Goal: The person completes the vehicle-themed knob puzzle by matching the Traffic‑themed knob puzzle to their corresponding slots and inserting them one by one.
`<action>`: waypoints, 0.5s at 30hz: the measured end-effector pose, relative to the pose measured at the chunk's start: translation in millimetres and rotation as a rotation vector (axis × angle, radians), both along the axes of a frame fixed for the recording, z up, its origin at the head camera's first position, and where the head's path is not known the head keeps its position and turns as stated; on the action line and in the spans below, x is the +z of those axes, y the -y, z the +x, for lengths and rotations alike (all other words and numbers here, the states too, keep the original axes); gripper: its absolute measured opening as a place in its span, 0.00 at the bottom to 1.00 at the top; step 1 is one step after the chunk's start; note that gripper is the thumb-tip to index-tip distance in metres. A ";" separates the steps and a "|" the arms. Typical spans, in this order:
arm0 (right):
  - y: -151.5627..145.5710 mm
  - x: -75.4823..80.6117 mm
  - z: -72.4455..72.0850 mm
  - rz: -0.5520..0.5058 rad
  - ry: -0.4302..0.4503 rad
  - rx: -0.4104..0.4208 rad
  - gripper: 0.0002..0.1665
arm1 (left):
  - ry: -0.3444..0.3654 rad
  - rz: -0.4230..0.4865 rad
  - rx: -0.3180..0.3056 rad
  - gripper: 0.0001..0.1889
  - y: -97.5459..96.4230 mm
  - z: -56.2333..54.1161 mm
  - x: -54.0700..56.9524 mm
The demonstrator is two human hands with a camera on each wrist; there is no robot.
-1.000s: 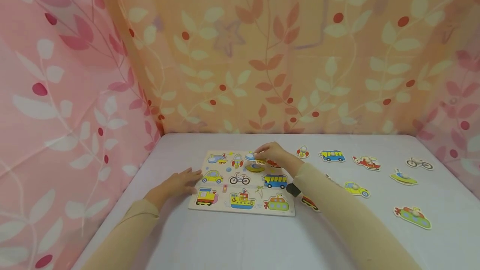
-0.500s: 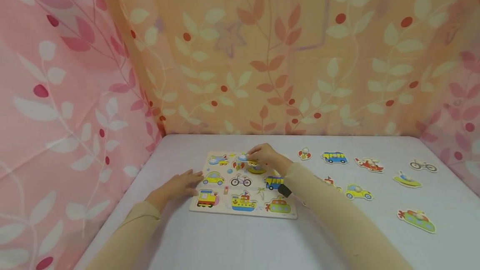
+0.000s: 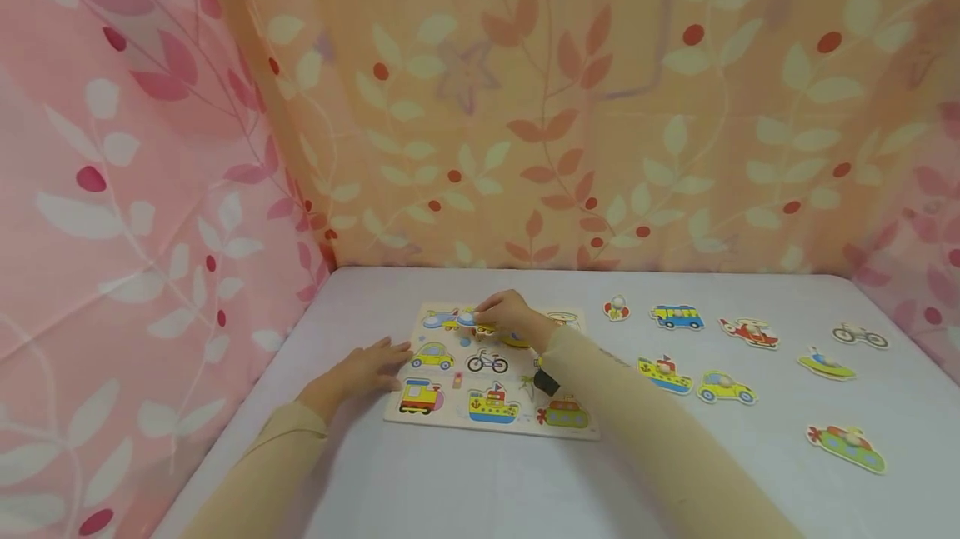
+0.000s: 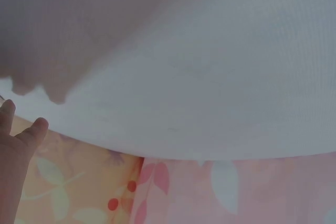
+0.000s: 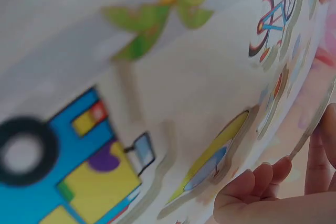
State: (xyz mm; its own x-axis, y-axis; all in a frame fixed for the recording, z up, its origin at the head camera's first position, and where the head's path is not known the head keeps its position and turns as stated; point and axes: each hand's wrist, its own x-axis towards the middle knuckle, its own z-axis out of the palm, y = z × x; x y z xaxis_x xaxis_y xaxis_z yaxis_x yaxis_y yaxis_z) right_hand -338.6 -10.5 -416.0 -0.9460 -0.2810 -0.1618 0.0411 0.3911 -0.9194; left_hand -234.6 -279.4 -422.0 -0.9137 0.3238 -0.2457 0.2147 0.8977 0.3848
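My right hand pinches an airplane puzzle piece, blue and yellow, above the top row of a vehicle puzzle board. The piece overlaps the rocket slot and sits just right of the printed airplane. In the right wrist view, the fingers show around the piece's thin edge. My left hand rests at the board's left edge, fingers loosely spread, fingertips right at the rim by the yellow car picture. My right hand and sleeve hide parts of the upper right of the board.
Loose knobbed pieces lie right of the board: rocket, bus, helicopter, bicycle, flying saucer, ship, car and submarine. Floral curtains stand behind and beside the white table.
My right hand has carried the airplane piece leftward across the top row, from over the flying saucer slot to beside the airplane picture. My left hand has stayed at the board's left edge.
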 end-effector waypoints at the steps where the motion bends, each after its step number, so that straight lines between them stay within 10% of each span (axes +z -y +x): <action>1: 1.9 -0.7 -0.2 0.008 0.005 -0.008 0.11 | 0.001 0.006 -0.005 0.34 -0.1 -0.2 -0.4; 8: 11.8 -8.4 -5.1 -0.027 0.115 -0.051 0.09 | 0.007 0.001 -0.009 0.33 -1.1 1.4 -3.0; 15: 25.1 -6.7 -9.6 0.145 0.009 -0.037 0.07 | -0.015 -0.015 -0.025 0.33 -2.8 -2.1 -1.5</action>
State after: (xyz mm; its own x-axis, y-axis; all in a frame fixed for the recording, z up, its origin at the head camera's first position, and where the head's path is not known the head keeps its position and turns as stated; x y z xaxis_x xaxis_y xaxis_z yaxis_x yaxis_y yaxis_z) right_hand -348.3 -35.6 -422.8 -0.9536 -0.2188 -0.2066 0.0661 0.5175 -0.8531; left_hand -236.7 -276.6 -423.5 -0.9089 0.3432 -0.2369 0.2430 0.8975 0.3680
